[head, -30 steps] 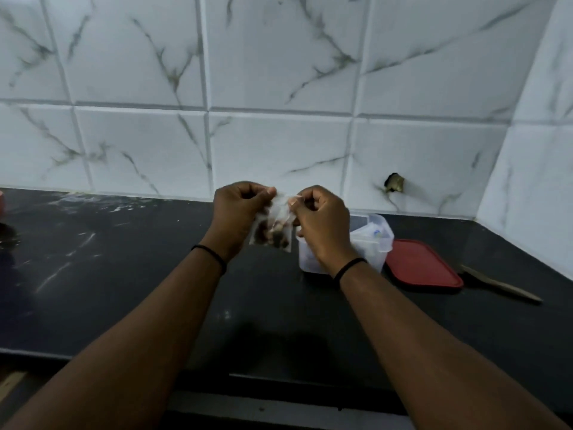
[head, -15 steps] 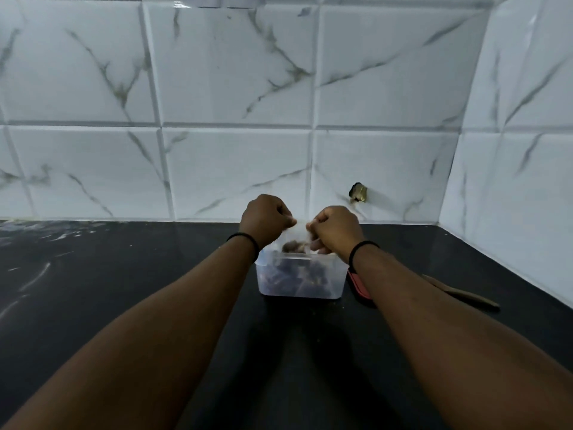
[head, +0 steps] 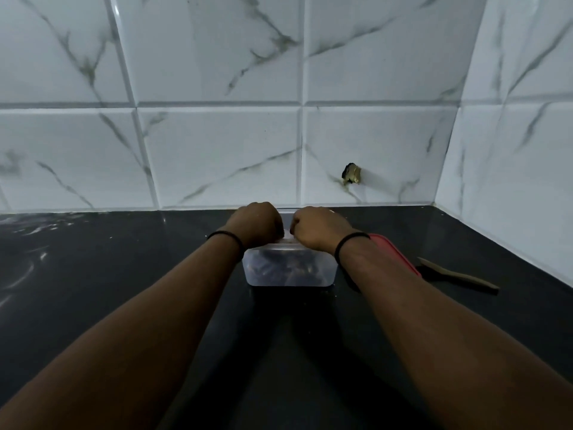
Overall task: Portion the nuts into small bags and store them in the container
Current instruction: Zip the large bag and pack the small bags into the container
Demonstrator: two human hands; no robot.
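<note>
Your left hand (head: 259,223) and right hand (head: 317,226), fingers curled together, pinch a small clear plastic bag (head: 287,240) just over the translucent rectangular plastic container (head: 290,270) at frame centre, so storing looks underway. Next, release the bag inside, then reach for the red lid (head: 395,254) on the dark surface (head: 124,274).
</note>
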